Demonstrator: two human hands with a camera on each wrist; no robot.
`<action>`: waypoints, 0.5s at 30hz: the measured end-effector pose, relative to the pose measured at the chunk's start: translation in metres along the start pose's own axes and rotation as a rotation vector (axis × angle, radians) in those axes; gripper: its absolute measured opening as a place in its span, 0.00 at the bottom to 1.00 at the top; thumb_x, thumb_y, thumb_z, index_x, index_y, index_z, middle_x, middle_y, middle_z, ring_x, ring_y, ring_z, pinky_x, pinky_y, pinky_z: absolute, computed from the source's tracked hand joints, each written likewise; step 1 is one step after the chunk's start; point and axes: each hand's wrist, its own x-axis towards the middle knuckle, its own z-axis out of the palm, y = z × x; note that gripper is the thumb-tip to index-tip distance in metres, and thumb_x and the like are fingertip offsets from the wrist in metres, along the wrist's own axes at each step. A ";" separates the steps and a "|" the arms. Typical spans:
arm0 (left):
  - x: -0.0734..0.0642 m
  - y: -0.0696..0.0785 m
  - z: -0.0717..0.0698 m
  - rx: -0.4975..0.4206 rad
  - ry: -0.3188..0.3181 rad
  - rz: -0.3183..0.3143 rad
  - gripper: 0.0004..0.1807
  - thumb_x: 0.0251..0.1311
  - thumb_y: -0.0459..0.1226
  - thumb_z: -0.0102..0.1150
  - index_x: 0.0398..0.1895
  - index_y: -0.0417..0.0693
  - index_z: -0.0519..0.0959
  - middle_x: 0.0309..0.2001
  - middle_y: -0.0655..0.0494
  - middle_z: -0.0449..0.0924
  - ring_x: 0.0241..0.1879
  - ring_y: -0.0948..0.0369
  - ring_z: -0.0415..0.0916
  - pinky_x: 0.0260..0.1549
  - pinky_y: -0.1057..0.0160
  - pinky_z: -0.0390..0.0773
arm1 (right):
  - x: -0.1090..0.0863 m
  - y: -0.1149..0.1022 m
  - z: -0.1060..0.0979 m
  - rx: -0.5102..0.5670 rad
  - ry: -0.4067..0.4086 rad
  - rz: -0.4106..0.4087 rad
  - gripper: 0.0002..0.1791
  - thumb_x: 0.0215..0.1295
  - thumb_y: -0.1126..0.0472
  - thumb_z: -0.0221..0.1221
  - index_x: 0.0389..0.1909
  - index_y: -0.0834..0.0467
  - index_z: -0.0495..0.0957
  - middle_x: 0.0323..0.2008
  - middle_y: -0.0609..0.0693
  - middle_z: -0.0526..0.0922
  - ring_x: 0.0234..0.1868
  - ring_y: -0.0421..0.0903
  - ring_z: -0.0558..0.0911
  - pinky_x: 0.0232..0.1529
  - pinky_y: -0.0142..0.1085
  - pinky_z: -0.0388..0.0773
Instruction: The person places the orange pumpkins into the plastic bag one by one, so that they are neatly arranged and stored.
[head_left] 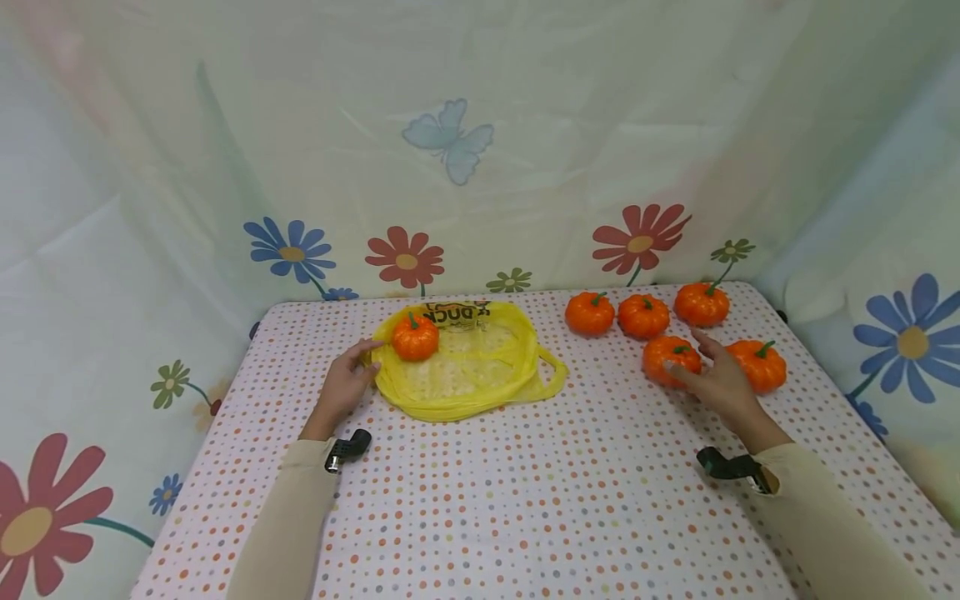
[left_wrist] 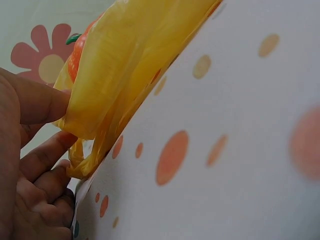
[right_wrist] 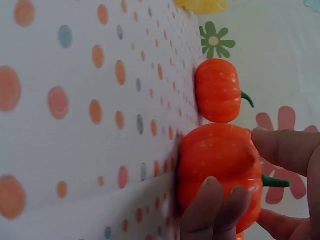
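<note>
A yellow plastic bag [head_left: 465, 404] lies spread on the table, its mouth wide and its handle loop to the right. One small orange pumpkin [head_left: 415, 337] with a green stem sits inside, near the bag's left side. My left hand [head_left: 348, 385] pinches the bag's left rim between thumb and fingers, and the other fingers curl below it in the left wrist view. Over at the right, my right hand [head_left: 723, 385] holds another pumpkin [right_wrist: 215, 155], with thumb and fingers placed around its sides. That pumpkin's stem points up between the fingers.
Three pumpkins stand along the back right: a left one [head_left: 589, 314], a middle one [head_left: 643, 317] and a right one [head_left: 701, 305]. Another pumpkin [head_left: 761, 367] sits just right of my right hand. A flowered curtain [head_left: 525, 208] hangs behind the dotted tablecloth [head_left: 510, 500].
</note>
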 end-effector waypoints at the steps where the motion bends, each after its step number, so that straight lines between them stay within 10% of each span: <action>1: 0.000 0.000 0.000 0.001 0.000 0.002 0.20 0.70 0.37 0.53 0.64 0.55 0.74 0.75 0.51 0.60 0.79 0.53 0.46 0.78 0.46 0.47 | 0.001 0.002 -0.001 0.001 -0.013 -0.007 0.49 0.69 0.48 0.56 0.79 0.57 0.36 0.74 0.76 0.43 0.40 0.58 0.77 0.36 0.40 0.84; 15: -0.001 -0.004 -0.002 -0.009 -0.008 0.029 0.20 0.70 0.38 0.54 0.64 0.56 0.74 0.75 0.51 0.61 0.78 0.53 0.47 0.78 0.47 0.48 | -0.002 0.010 0.005 0.070 -0.039 0.021 0.50 0.69 0.41 0.55 0.79 0.53 0.35 0.71 0.78 0.49 0.34 0.51 0.77 0.25 0.35 0.82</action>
